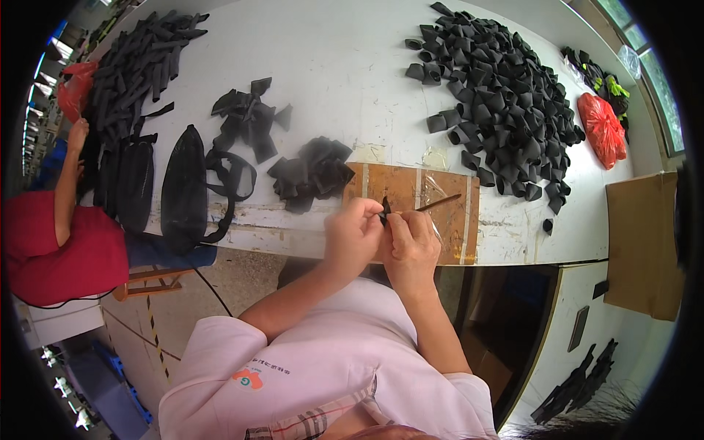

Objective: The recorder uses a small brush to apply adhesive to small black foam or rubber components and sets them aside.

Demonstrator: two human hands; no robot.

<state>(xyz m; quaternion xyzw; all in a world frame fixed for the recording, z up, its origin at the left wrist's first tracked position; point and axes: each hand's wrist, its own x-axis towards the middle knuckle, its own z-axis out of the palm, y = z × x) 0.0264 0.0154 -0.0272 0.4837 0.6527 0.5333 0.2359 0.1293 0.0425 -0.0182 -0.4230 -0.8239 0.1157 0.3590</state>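
Observation:
Above a brown board [463,236] at the table's near edge, my two hands meet. My left hand [353,233] pinches a small black piece of material [385,208], its fingertips closed. Right beside it, my right hand [411,248] is closed too, its fingertips against the same black piece. A thin brown stick [441,202] juts out to the right from my right hand; whether it ends in a tip is hidden by the fingers. Flat black pieces [314,174] lie in a loose pile just beyond my left hand.
A large heap of black folded loops [499,103] covers the right of the white table [323,66]. More black pieces [253,121] and black strips [143,62] lie left, near black bags [183,187]. A person in red [66,249] sits left. A cardboard box [642,246] stands right.

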